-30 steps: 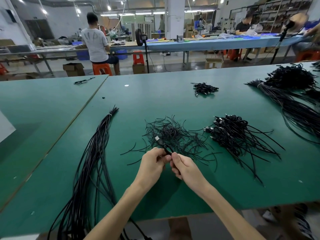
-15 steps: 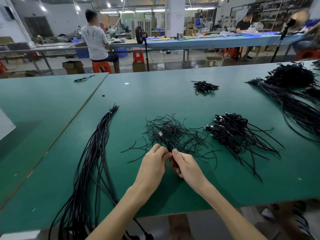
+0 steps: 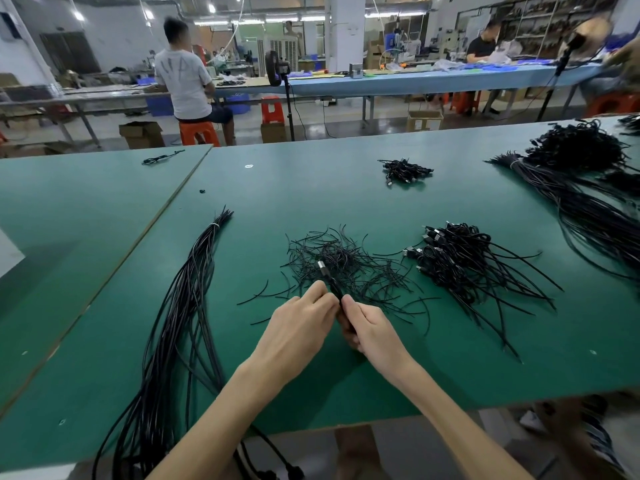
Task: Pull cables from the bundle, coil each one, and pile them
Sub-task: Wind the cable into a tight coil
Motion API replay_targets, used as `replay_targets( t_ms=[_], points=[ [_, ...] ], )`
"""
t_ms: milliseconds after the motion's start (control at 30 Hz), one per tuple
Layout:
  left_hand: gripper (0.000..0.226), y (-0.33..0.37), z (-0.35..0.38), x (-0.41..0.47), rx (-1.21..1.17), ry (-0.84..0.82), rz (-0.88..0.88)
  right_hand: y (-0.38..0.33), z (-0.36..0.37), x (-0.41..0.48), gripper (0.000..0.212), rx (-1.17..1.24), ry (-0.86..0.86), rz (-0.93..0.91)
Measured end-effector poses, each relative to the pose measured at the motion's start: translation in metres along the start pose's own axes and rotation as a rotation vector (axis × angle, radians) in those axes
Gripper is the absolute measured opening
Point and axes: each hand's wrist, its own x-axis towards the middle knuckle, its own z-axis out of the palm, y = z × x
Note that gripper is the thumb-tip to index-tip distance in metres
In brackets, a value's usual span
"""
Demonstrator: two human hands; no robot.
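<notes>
At the near edge of the green counter [image 3: 450, 368], seen from the head camera, the person's left hand [image 3: 298, 327] and right hand [image 3: 372, 336] meet over one black cable [image 3: 333, 287]. The fingers [image 3: 320, 293] of both hands are curled in and closed on it, the left pinching high and the right wrapped lower. Its metal plug pokes out toward 12 o'clock. How many turns the coil has I cannot tell, since the hands hide it.

Just past the hands at 12 o'clock lies a scatter of thin loose ties [image 3: 349, 268]. At 2 o'clock sits the pile of coiled cables [image 3: 464, 258], near but apart. At 9 o'clock the long bundle [image 3: 187, 306] runs along the counter, and its near end hangs over the edge.

To my eye the coil is being secured before it goes on the pile. If either pinch slackens, the springy loops could open and the winding would need redoing. Picking one tie from that tangle may drag several others along. The bundle's overhanging weight could pull it off the counter when the next cable is tugged free.
</notes>
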Motion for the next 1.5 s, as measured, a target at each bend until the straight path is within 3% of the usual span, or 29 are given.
replay_targets(
  t_ms=[200, 367, 533, 767, 933, 1033, 1233, 1367, 1500],
  points=[
    [0.022, -0.003, -0.002, -0.001, -0.295, -0.003, -0.123, 0.007, 0.001, 0.002, 0.043, -0.083, -0.004, -0.068],
    [0.027, 0.006, 0.006, -0.001, -0.773, -0.026, -0.401, 0.006, -0.002, 0.002, 0.038, -0.034, -0.008, -0.133],
    [0.028, 0.013, 0.007, -0.005, -1.107, -0.045, -0.562, 0.007, -0.001, 0.001, 0.042, -0.103, 0.025, -0.178],
    [0.023, 0.009, 0.004, -0.002, -1.464, -0.102, -0.634, 0.008, -0.001, 0.0, 0.038, -0.141, 0.074, -0.192],
    [0.022, 0.006, 0.0, -0.004, -1.388, -0.144, -0.523, 0.007, -0.006, 0.0, 0.069, -0.158, 0.217, -0.182],
    [0.024, 0.007, 0.001, -0.009, -1.323, -0.164, -0.459, 0.008, -0.011, -0.002, 0.053, -0.132, 0.306, -0.174],
    [0.027, 0.004, -0.01, -0.005, -1.097, -0.188, -0.27, 0.006, -0.013, -0.003, 0.044, 0.192, 0.106, -0.149],
    [0.025, -0.004, -0.015, -0.001, -0.793, -0.19, -0.175, 0.006, -0.014, -0.002, 0.033, 0.203, 0.092, -0.085],
    [0.021, -0.006, -0.007, -0.001, -0.56, -0.197, -0.125, 0.005, -0.014, -0.003, 0.036, 0.157, 0.03, -0.052]
  ],
)
